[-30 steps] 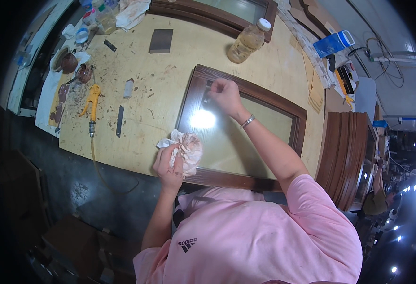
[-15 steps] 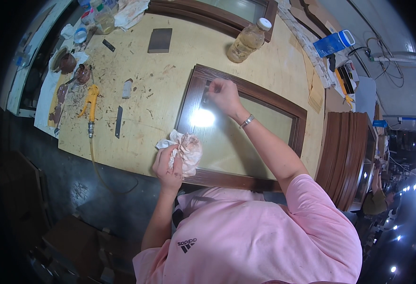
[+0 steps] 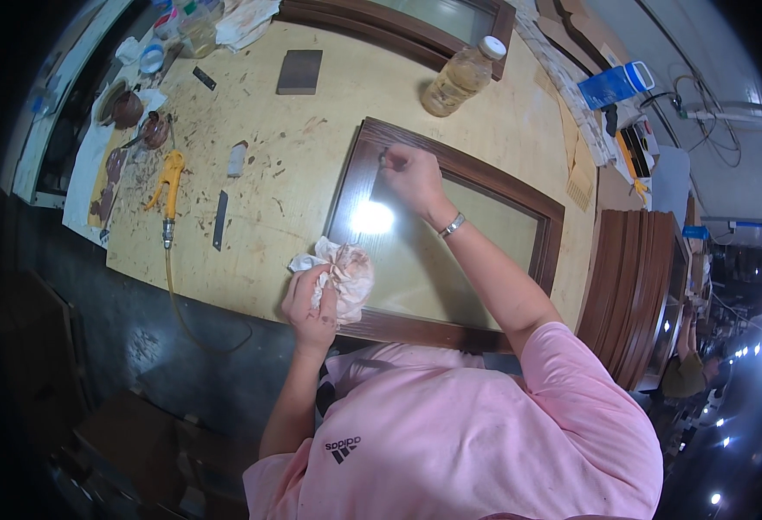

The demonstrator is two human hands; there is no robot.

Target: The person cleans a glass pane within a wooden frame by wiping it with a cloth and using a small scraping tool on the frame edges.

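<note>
A dark brown wooden frame with a glass pane (image 3: 485, 276) lies on the pale wooden worktable in front of me. My left hand (image 3: 311, 305) grips a crumpled white rag (image 3: 346, 282) with reddish-brown stains, over the frame's near left corner. Bent at the wrist, my right hand (image 3: 413, 179) is above the frame's left rail, its fingers pinched together. Whatever lies between those fingertips is too small to make out. The lamp's bright reflection shows just below that hand.
A capped bottle of yellowish liquid (image 3: 461, 80) stands beyond the frame. To the left lie a yellow air blow gun (image 3: 169, 184) with hose, a dark flat strip (image 3: 220, 219), a small grey block (image 3: 238, 159) and a brown block (image 3: 299, 72). Stacked brown mouldings (image 3: 628, 295) stand at right.
The view has shifted slightly. My right hand has moved a little, its fingers still pinched over the left rail. My left hand keeps hold of the rag.
</note>
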